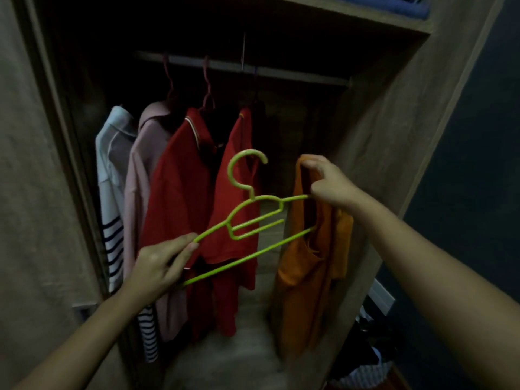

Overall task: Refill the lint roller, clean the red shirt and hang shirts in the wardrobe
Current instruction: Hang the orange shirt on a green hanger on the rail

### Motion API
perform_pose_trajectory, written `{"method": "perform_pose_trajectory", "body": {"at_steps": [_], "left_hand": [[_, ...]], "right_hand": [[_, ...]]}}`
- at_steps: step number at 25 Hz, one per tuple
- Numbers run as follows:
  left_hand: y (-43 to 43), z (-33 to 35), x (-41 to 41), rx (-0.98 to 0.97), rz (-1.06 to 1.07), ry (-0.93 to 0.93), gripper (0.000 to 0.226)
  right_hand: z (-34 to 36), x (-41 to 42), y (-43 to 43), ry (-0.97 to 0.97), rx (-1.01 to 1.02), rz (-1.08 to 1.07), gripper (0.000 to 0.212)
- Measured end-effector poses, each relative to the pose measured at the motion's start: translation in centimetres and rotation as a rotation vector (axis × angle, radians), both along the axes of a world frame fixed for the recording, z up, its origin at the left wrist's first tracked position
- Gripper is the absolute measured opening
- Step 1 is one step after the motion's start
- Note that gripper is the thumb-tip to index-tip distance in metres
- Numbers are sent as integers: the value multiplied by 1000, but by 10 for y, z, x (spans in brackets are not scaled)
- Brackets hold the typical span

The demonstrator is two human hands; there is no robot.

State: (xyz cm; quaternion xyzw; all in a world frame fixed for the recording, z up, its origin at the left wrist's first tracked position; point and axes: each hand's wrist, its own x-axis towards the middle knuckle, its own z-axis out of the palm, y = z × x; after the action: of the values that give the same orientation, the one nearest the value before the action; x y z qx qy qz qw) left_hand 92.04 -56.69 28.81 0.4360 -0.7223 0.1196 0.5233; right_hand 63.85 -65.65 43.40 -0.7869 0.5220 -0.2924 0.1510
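Note:
A lime green plastic hanger (247, 218) is held tilted in front of the open wardrobe. My left hand (160, 263) grips its lower left end. My right hand (327, 184) pinches the neck of an orange shirt (309, 266), which hangs down from it, and the hanger's right end goes into that shirt. Two red shirts (180, 198) (239, 215) hang on hangers from the wardrobe rail (295, 73) behind the green hanger.
A pink shirt (140, 178) and a white shirt with dark stripes (112, 164) hang at the left of the rail. The wardrobe side panel (394, 122) stands close on the right. A shelf with folded blue cloth (394, 7) sits above. Clutter lies on the floor at bottom right.

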Motion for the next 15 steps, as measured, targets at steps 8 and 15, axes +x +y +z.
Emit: {"method": "perform_pose_trajectory", "body": {"at_steps": [8, 15], "left_hand": [[-10, 30, -24, -204, 285, 44, 30], [19, -44, -121, 239, 146, -105, 44]], "right_hand": [[4, 8, 32, 499, -963, 107, 38], [16, 9, 33, 376, -952, 71, 37]]}}
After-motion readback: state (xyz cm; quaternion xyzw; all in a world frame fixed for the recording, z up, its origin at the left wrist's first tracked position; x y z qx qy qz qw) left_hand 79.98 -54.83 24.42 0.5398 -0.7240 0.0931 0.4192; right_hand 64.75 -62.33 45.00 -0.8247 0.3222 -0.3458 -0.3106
